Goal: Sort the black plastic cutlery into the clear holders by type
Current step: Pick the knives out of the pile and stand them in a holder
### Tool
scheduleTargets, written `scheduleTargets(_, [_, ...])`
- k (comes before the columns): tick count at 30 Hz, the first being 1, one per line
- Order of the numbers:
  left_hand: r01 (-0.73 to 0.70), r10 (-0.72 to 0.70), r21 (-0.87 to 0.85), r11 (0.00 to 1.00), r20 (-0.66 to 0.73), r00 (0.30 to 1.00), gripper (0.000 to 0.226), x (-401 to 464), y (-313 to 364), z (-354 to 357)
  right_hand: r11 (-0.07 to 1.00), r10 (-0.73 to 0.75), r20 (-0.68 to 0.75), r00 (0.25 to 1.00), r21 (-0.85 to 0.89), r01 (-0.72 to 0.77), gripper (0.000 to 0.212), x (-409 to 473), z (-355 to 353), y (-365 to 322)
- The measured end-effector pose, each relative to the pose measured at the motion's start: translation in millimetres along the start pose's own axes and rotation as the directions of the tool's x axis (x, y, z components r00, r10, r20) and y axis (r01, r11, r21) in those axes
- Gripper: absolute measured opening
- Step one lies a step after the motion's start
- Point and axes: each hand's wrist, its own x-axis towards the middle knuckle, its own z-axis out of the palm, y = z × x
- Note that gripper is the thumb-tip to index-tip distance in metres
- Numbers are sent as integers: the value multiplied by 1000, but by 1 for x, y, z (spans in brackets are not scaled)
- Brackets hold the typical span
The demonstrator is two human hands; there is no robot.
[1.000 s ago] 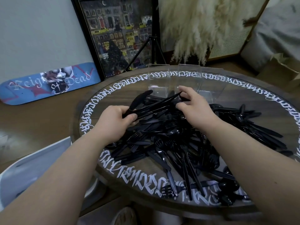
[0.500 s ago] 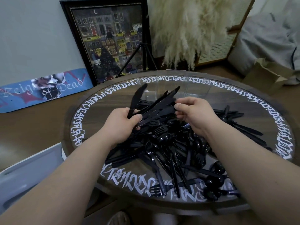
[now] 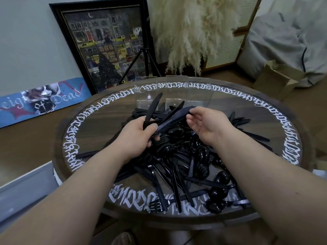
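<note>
L hand (image 3: 136, 137) grips a bunch of knives (image 3: 169, 117); R hand (image 3: 207, 124) pinches their tips, above cutlery pile (image 3: 185, 161) on tabletop (image 3: 106, 121).

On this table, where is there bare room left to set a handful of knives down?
Bare tabletop lies left of the cutlery pile, out to the lettered rim, and a smaller patch at far right beyond the holders. The centre and near right are crowded. The left hand grips knives.
</note>
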Motion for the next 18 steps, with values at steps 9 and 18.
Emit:
scheduleTargets(9, [-20,21,16,1000,-22,1000,14,-2,1,1,998,-54,143,988,37,49,18,-8,-1,-4])
scheduleTargets(18, [-15,13,-62,998,-33,999,15,-9,1,-3,982,-160,168,973,-69,174,17,-9,2,-2])
